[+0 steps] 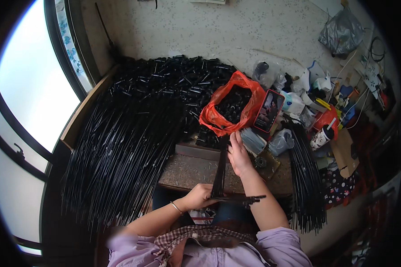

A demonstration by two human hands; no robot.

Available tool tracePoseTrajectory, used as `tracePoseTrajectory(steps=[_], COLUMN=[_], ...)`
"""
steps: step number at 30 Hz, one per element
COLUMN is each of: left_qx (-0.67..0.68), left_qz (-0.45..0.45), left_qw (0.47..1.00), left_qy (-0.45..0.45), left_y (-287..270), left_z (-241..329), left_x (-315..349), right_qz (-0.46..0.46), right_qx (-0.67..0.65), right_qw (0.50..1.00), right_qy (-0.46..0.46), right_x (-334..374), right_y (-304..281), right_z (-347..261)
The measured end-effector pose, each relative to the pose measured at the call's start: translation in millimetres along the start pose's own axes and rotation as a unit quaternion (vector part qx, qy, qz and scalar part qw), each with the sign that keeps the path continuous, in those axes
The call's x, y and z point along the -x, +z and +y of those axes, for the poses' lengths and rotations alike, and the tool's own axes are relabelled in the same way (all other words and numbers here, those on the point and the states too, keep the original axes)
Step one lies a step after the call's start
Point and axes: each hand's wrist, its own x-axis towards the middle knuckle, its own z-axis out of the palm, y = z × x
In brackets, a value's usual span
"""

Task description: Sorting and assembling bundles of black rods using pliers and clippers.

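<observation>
Low in front of my body, my left hand [199, 196] is closed around a bundle of thin black strands [219, 171]. The bundle rises toward the red plastic bag, while a thicker-tipped part of it juts out to the right over my lap. My right hand [239, 155] is upright beside the top of the bundle, its fingers stretched out and its thumb side against the strands. Just beyond those fingertips is the red plastic bag [207, 116], open and holding small dark pieces. What my left fingers cover cannot be seen.
Long black strands with tube-like ends [124, 147] cover the table's left. Another black bundle [306, 178] hangs over the right edge. A phone [268, 110] leans beside the bag, near a clear bag [281, 141], a patterned cup [321, 137] and clutter. A window [26, 58] is left.
</observation>
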Motion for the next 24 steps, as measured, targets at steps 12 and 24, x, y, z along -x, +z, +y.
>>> tracePoseTrajectory(steps=[12, 24], left_qx=[-0.3, -0.273], left_qz=[-0.08, -0.193], left_qw=[0.946, 0.924], left_qy=[-0.09, 0.187], left_y=[-8, -7], left_z=[-11, -38], left_x=[1, 6], right_qz=[-0.37, -0.166], right_qx=[-0.123, -0.105], right_qw=[0.92, 0.98], right_qy=[0.038, 0.004], right_x=[99, 15], right_y=[-46, 6], right_z=[-16, 25])
